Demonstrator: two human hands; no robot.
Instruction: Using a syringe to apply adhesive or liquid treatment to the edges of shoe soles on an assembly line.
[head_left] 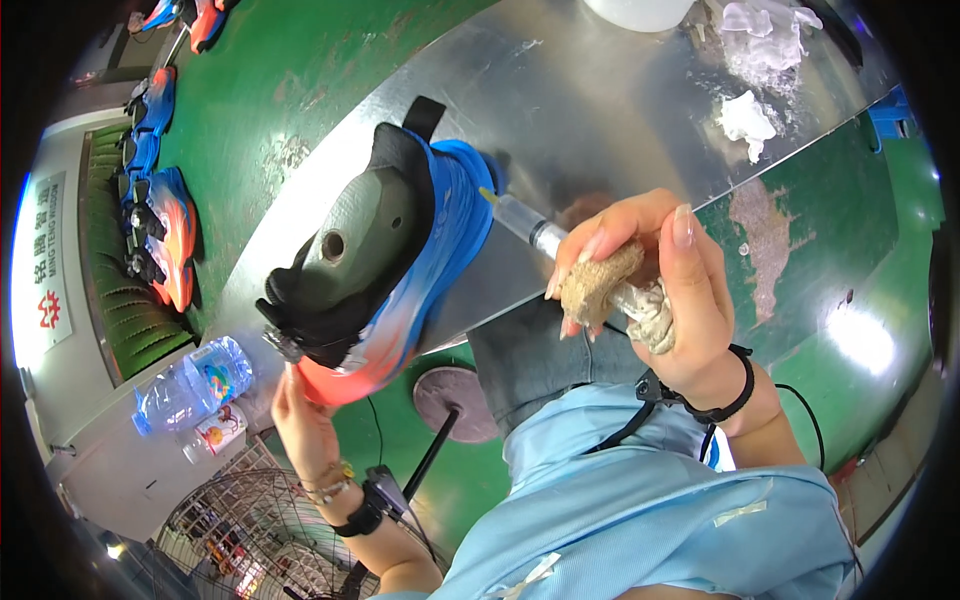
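Observation:
A blue-to-orange shoe (pixel 440 250) with black laces and a black heel tab stands at the table's edge, toe toward me. Filling its opening is a dark grey-green shoe last (pixel 370 225) with two round holes. My left hand (pixel 305 425) is closed on the orange toe; its fingertips are partly hidden. In my closed right hand (pixel 690 290) are a clear syringe (pixel 525 222) and a rough tan lump (pixel 598 285), perhaps crepe rubber. The syringe's yellowish tip points at the shoe's blue side near the heel, and I cannot tell whether it touches.
Crumpled white material (pixel 747 122) and a white container (pixel 640 8) lie on the metal table (pixel 590 110). Several similar shoes (pixel 165 225) line a green rack at the far left. Plastic bottles (pixel 205 385) stand left of my left hand, above a wire-cage fan (pixel 240 530).

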